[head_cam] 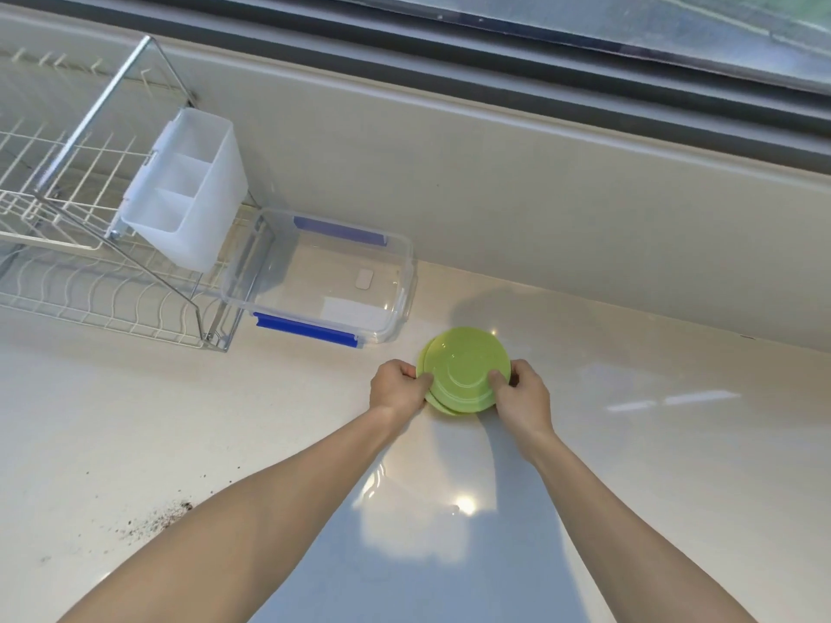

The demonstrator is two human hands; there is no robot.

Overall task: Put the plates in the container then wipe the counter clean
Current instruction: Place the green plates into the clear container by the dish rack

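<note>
A small stack of light green plates sits on the white counter, slightly staggered. My left hand grips the stack's left rim and my right hand grips its right rim, thumbs on top. A clear plastic container with blue clip handles stands open and empty just to the upper left of the plates, against the back wall.
A wire dish rack with a white plastic cutlery holder stands at the left, touching the container. Dark crumbs are scattered on the counter near my left forearm. A window sill runs along the back.
</note>
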